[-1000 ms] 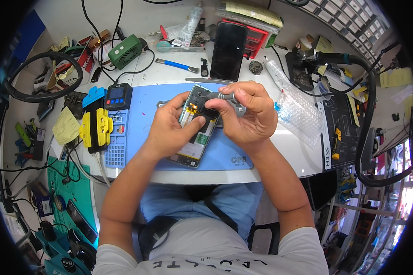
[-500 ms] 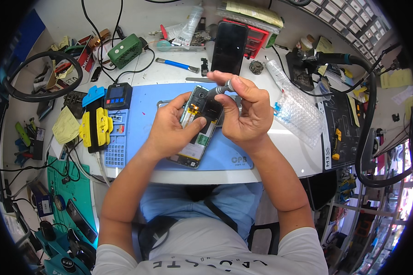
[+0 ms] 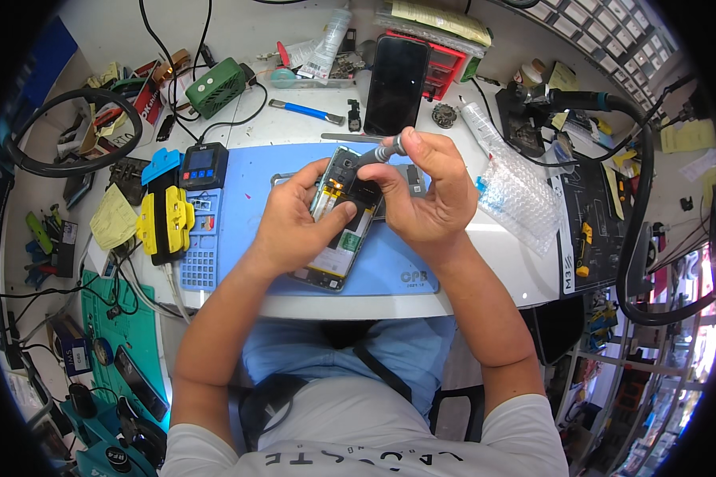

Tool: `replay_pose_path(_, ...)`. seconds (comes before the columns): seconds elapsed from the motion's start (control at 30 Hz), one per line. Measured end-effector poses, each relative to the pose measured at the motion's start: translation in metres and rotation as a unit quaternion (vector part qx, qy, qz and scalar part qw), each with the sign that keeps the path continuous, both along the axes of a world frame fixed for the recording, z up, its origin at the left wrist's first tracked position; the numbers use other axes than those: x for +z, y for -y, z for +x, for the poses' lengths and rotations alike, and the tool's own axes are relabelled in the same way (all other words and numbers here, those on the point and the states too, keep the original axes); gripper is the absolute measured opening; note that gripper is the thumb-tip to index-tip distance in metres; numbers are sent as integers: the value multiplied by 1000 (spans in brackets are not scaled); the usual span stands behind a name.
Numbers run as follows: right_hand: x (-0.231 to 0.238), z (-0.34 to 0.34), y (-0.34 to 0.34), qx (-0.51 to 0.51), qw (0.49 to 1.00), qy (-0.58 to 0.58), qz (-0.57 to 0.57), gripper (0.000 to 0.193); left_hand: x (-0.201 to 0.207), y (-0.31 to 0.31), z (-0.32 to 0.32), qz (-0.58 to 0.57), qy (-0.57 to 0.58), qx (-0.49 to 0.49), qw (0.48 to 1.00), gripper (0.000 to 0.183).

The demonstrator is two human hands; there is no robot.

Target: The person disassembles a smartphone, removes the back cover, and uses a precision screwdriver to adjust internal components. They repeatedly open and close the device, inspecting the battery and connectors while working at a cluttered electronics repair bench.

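Note:
An opened smartphone [image 3: 344, 246] with its battery and inner parts bare tilts over the blue mat [image 3: 243, 219]. My left hand [image 3: 298, 219] is closed round its left side, the thumb lying across its middle. In my right hand [image 3: 426, 191] a grey screwdriver [image 3: 382, 153] is pinched between thumb and fingers. It slants down to the left toward the phone's upper part, near the camera. Its tip is too dark and small to make out, so I cannot tell if it touches a screw. Behind my right hand, a grey phone part [image 3: 414, 181] lies partly hidden.
A black phone [image 3: 396, 87] stands upright beyond my hands, by a red drawer box [image 3: 444, 70]. Bubble wrap [image 3: 521, 199] lies to the right. On the left are a yellow holder [image 3: 165, 222] and a small black device [image 3: 204, 167]. A blue cutter [image 3: 306, 111] lies farther back.
My right fingers have shifted on the screwdriver: the outstretched ones have curled in and the thumb has slid left along it. My left hand and the opened smartphone have hardly moved.

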State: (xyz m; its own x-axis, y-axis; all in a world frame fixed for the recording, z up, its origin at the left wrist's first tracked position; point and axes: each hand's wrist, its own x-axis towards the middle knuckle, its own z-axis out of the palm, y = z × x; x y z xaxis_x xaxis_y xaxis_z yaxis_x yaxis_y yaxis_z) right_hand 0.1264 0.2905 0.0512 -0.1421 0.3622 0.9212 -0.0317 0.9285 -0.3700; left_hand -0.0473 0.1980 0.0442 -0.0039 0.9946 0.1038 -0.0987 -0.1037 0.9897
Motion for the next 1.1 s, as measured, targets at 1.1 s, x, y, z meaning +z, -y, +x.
replay_pose_path(1.1, -3, -1, -11, 43, 961, -24, -272, 56, 2, -11, -21, 13, 91, 190, 977, 53)
